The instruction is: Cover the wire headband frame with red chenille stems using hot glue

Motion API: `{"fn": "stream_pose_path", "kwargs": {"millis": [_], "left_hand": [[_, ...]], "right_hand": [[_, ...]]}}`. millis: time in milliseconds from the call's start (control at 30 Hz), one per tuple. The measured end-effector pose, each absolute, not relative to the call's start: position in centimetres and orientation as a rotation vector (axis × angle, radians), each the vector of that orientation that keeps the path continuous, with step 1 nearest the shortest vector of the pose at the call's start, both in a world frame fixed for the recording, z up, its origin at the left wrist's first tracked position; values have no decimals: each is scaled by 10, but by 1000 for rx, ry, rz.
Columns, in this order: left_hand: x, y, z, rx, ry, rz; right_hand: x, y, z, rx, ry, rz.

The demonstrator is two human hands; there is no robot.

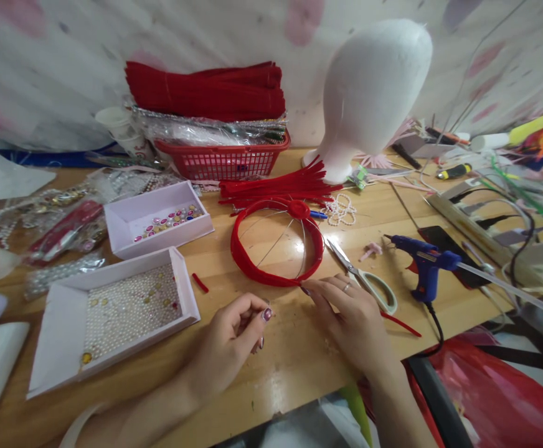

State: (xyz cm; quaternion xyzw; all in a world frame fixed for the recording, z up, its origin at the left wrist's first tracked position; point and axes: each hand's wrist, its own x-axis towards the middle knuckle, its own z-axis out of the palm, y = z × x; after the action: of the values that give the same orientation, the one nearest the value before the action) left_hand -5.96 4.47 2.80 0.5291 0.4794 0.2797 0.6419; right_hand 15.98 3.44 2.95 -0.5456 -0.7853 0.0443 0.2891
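A red fuzzy-wrapped wire hoop [278, 279] lies on the table, thin wires crossing it and a red round disc [298, 210] at its far rim. My right hand [346, 311] is palm down at the hoop's near edge, fingers stretched out and fingertips touching the rim. To its left, my left hand [236, 326] is closed above the table, thumb pressed against curled fingers; whatever it may hold is too small to make out. Scissors [365, 280] with pale handles lie just beyond my right hand. A red pipe cleaner [402, 325] sticks out beside that hand.
Left are white boxes of pearl beads [126, 305] and gems [171, 218]. Red pipe cleaners [276, 186] lie behind the hoop, near a red basket [225, 163] and a foam head [374, 93]. A blue glue gun [428, 264] with its cord, a phone [453, 255] and a power strip [472, 230] are right.
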Motion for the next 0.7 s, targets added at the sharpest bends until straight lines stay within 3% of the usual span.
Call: {"fn": "stream_pose_path", "kwargs": {"millis": [100, 333, 700], "left_hand": [[-63, 43, 23, 1422, 1074, 636], [-67, 38, 8, 2649, 727, 664], [-62, 42, 6, 2698, 763, 488]], "right_hand": [[159, 34, 31, -1480, -2091, 123], [158, 34, 33, -1500, -2102, 127], [170, 41, 31, -1350, -2387, 154]]}}
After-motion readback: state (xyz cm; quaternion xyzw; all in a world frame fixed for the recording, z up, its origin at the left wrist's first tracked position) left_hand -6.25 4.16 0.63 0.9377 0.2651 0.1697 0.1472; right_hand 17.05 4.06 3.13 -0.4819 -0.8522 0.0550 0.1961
